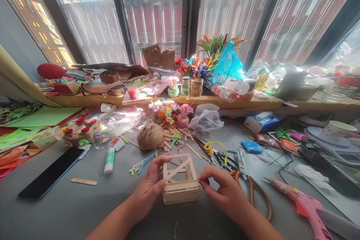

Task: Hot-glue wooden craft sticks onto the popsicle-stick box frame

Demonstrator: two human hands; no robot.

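Note:
A small open box frame made of wooden craft sticks (181, 191) stands on the grey table in front of me, with diagonal sticks crossing its raised back. My left hand (152, 182) grips its left side, thumb at the front and fingers behind. At its right front corner, my right hand (218, 183) has thumb and forefinger pinched together; whatever is between them is too small to make out. A loose craft stick (83, 182) lies to the left. Beyond the box are a ball of twine (150, 136) and more scattered sticks (194, 151).
To the right lie scissors (257, 191) and a pink glue gun (306, 204). A glue stick (109, 160) and a dark phone (52, 172) are on the left. Pipe-cleaner flowers (185, 114) and a plastic bag (206, 120) sit behind, below a cluttered windowsill (157, 101).

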